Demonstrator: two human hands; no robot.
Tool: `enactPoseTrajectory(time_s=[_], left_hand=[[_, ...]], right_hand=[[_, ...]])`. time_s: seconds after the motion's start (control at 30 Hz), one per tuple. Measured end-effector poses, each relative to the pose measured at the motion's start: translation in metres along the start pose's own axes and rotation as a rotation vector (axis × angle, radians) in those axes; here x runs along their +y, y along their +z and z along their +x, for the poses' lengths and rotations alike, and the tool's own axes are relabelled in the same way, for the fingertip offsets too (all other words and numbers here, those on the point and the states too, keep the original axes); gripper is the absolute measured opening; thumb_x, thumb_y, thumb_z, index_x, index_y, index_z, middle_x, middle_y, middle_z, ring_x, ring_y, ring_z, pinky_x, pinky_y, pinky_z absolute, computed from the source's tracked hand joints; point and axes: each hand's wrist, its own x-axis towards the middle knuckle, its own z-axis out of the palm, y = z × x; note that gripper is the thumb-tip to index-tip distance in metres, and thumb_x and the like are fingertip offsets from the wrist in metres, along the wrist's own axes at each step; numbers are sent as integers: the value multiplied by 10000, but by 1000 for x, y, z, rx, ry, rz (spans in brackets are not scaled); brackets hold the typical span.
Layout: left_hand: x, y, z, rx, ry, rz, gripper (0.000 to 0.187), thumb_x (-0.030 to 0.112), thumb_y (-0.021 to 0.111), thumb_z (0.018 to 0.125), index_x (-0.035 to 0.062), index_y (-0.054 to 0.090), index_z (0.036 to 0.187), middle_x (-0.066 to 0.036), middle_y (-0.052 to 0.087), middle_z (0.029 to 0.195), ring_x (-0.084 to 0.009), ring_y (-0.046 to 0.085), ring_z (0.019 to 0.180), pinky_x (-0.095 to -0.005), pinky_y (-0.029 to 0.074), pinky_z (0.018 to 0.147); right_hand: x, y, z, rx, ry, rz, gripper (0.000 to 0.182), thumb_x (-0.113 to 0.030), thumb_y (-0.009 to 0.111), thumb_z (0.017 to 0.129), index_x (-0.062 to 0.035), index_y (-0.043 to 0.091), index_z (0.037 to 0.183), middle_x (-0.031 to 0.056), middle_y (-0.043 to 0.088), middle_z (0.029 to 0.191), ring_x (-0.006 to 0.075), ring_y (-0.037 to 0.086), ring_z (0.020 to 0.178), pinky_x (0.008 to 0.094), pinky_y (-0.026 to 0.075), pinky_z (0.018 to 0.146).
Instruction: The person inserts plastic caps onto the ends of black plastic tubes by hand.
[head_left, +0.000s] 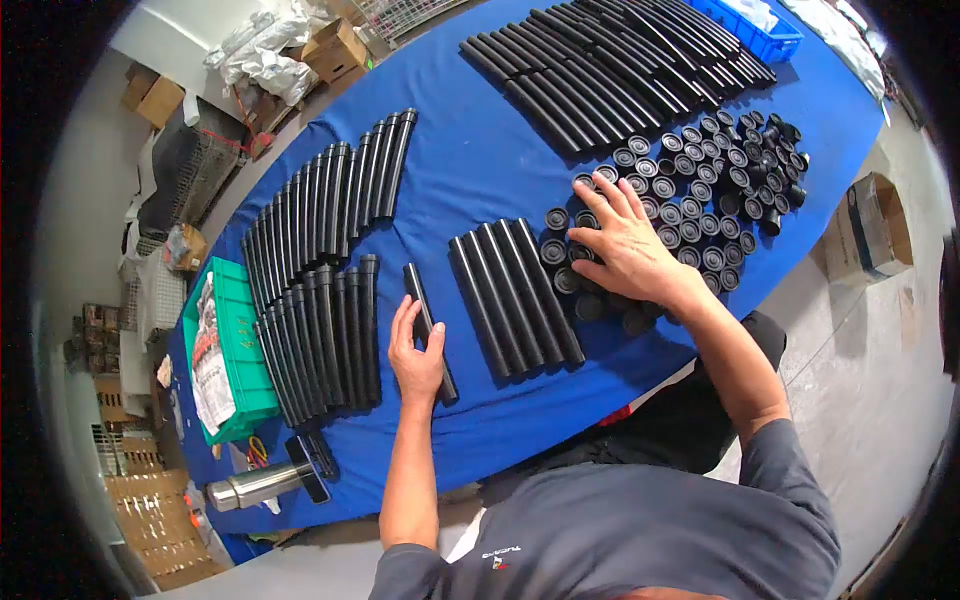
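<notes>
My left hand (415, 365) is closed around a single black tube (419, 292) lying on the blue cloth, fingers on one side and thumb on the other. To its right lies a short row of black tubes (515, 300), side by side. My right hand (640, 255) is over the near left part of a spread of round black caps (690, 208), its fingers apart and their tips among the caps. The palm hides some of the caps. Left of my left hand lie two rows of black tubes with wider ends (330, 340).
Many plain black tubes (610, 75) lie at the far side beside a blue crate (775, 42). A green crate (245, 350) is at the left, near a steel flask (255, 488) and a phone (308, 470). A cardboard box (868, 230) stands on the floor at right.
</notes>
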Motion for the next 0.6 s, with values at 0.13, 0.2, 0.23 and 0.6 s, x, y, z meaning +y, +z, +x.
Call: enactPoseTrajectory(time_s=[0.13, 0.2, 0.23, 0.6], left_hand=[[-2, -1, 0, 4, 15, 37, 445, 119, 745, 862, 2, 651, 1280, -186, 576, 1436, -306, 579, 1304, -406, 450, 1093], [-1, -1, 0, 4, 18, 52, 450, 123, 745, 859, -2, 650, 1281, -191, 579, 1432, -311, 576, 1308, -409, 448, 1097], [0, -1, 1, 2, 21, 50, 453, 124, 744, 858, -4, 649, 1282, -193, 580, 1429, -313, 574, 1310, -409, 446, 1098], [2, 1, 1, -3, -8, -30, 429, 102, 735, 868, -23, 640, 1268, -196, 565, 1434, -309, 595, 1278, -386, 483, 1057]], right_hand=[[5, 7, 0, -46, -13, 7, 393, -361, 727, 868, -44, 735, 1099, 255, 387, 1552, 429, 245, 1503, 566, 155, 1245], [2, 4, 1, -73, -6, -5, 389, -336, 712, 889, -10, 715, 1101, 255, 403, 1541, 413, 255, 1504, 560, 165, 1246], [2, 6, 1, -73, -9, 10, 379, -313, 711, 894, -6, 704, 1116, 247, 399, 1544, 407, 251, 1507, 551, 167, 1248], [-6, -25, -5, 131, -11, 245, 416, -153, 700, 901, 16, 588, 1264, 213, 527, 1380, 372, 499, 1310, 459, 418, 1107]])
